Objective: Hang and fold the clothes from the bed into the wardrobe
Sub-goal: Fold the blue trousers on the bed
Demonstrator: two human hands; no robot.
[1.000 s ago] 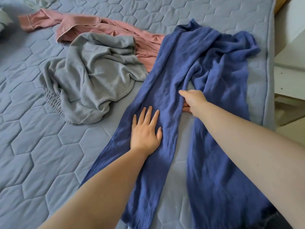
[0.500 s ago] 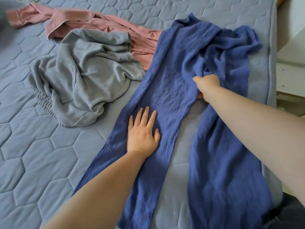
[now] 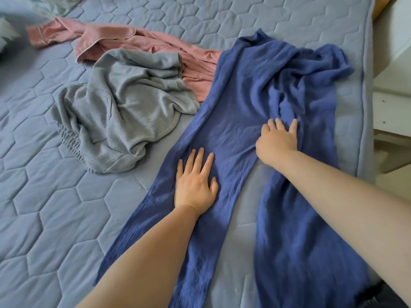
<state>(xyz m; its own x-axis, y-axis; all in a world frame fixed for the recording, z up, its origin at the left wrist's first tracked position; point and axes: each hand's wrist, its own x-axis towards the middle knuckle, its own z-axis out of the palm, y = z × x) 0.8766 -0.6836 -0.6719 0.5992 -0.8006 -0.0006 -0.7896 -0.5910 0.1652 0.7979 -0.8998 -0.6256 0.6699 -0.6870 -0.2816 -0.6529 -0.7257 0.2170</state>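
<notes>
Blue trousers (image 3: 249,103) lie spread on the quilted bed (image 3: 55,207), legs pointing toward me with a gap of mattress between them. My left hand (image 3: 195,183) rests flat on the left leg, fingers apart. My right hand (image 3: 277,141) presses flat near the crotch, where the fabric is bunched into wrinkles, fingers spread. A crumpled grey garment (image 3: 124,110) lies to the left of the trousers. Behind it a pink garment (image 3: 138,41) stretches across the bed, its end tucked under the trousers' upper edge.
The bed's right edge (image 3: 367,85) runs beside white furniture (image 3: 391,112) with shelves. Pale fabric (image 3: 6,34) shows at the far left corner. A dark object (image 3: 387,294) sits at the bottom right.
My right hand has gone from a closed grip at the crotch fold to lying flat with fingers spread. The left hand has stayed flat on the left leg.
</notes>
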